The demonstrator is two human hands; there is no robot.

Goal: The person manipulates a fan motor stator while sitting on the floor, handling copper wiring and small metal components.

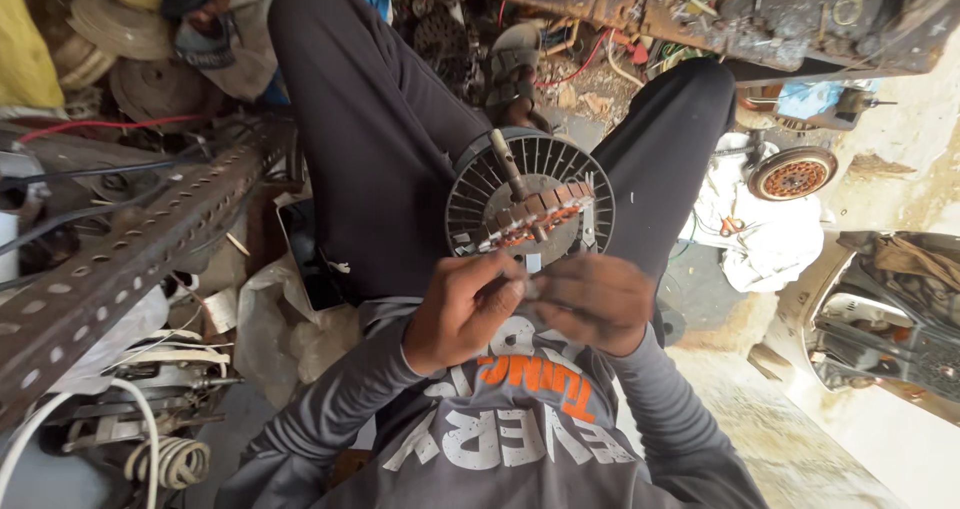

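Fingers (505, 287) of both hands are pinching together at one small pale strip (532, 263), meeting at the lower edge of the wound motor core (530, 209), which is lying at twelve o'clock from them on the lap. Its shaft (507, 164) is tilting toward eleven o'clock. Left hand (462, 309) and right hand (592, 301) are sitting equally near; knuckles are hiding the fingertips, so the grip is hard to read.

Both forearms bend inward from the near edge, bringing the hands together at the centre. The left hand (462, 309) is curled, fingers pinched toward the right hand (592, 301), whose knuckles face up, fingers folded.
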